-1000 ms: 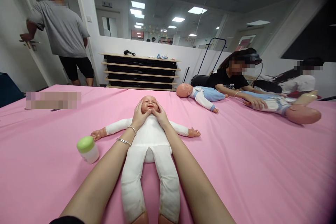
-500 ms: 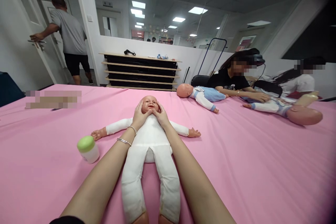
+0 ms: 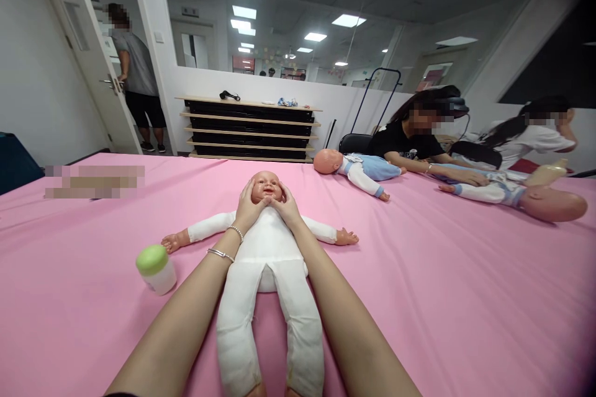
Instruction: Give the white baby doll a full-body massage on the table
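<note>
A baby doll [image 3: 265, 236] with a white cloth body lies face up on a pink cloth, arms spread and legs toward me. My left hand [image 3: 249, 201] cups the left side of its head, the thumb under the chin. On the opposite cheek rests my right hand [image 3: 286, 203], its thumb meeting the other near the chin. Some fingers are hidden behind the head. A small jar with a green lid [image 3: 156, 268] stands left of my left forearm, by the doll's hand.
The pink cloth [image 3: 442, 298] covers a wide table. Two dolls in blue and white, one nearer doll [image 3: 361, 167] and one farther right [image 3: 526, 195], lie at the right. A person in black [image 3: 410, 142] leans there. Behind stands a slatted rack [image 3: 251, 127]; another person [image 3: 137, 68] is at the door.
My hands stay on the doll's head. The person at the door has moved into the doorway and turned. The far-right doll has shifted slightly right.
</note>
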`<move>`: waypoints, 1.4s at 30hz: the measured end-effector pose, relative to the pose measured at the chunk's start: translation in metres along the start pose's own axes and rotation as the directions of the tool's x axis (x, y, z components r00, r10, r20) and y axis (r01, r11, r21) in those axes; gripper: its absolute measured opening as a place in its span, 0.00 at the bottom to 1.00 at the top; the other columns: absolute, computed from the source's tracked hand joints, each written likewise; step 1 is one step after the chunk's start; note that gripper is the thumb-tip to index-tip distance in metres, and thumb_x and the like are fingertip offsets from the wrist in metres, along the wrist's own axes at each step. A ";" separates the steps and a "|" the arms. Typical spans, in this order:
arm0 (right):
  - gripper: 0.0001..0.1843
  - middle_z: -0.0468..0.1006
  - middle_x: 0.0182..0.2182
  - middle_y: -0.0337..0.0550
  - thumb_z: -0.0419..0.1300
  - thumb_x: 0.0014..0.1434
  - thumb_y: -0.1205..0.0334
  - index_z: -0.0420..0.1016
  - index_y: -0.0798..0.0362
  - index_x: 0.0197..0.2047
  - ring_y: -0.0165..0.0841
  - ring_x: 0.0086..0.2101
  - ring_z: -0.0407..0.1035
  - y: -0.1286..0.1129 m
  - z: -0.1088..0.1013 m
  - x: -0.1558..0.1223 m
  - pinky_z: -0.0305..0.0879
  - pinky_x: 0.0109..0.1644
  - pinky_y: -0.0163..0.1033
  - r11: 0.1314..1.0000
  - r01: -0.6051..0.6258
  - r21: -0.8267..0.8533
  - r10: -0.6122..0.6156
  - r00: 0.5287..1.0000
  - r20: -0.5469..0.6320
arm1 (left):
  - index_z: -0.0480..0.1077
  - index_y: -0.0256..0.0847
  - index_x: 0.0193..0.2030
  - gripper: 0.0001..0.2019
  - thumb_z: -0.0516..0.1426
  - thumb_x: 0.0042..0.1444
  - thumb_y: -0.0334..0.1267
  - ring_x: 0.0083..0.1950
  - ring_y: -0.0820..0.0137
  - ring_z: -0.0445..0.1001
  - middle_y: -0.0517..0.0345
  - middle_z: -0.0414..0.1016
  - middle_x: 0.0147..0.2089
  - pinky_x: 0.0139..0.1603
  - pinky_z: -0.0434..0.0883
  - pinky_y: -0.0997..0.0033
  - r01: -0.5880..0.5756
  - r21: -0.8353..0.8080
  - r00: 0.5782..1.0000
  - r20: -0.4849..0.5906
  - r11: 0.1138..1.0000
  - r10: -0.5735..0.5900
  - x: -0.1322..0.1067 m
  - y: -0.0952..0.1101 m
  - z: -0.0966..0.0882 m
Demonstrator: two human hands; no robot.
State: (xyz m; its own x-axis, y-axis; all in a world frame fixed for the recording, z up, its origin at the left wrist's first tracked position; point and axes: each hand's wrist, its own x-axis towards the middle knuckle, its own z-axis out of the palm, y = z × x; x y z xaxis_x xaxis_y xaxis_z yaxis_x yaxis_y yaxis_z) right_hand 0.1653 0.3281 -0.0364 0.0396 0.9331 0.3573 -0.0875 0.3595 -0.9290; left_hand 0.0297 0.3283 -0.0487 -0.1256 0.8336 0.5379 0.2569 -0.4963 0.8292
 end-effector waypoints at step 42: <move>0.22 0.64 0.57 0.46 0.49 0.56 0.55 0.65 0.53 0.52 0.33 0.58 0.56 0.003 -0.001 0.003 0.49 0.65 0.44 0.996 0.036 -0.079 -0.053 0.975 -0.216 | 0.55 0.38 0.64 0.25 0.48 0.61 0.45 0.68 0.65 0.50 0.50 0.52 0.67 0.67 0.50 0.64 0.155 -0.182 0.988 0.024 0.971 -0.154 0.010 -0.006 0.001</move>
State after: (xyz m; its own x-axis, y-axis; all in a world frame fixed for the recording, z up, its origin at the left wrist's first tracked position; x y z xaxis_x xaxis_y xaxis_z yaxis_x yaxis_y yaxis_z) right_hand 0.1661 0.3321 -0.0383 0.2585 0.8896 0.3765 -0.0074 0.3916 -0.9201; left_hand 0.0280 0.3400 -0.0482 -0.1402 0.9056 0.4003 0.0557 -0.3964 0.9164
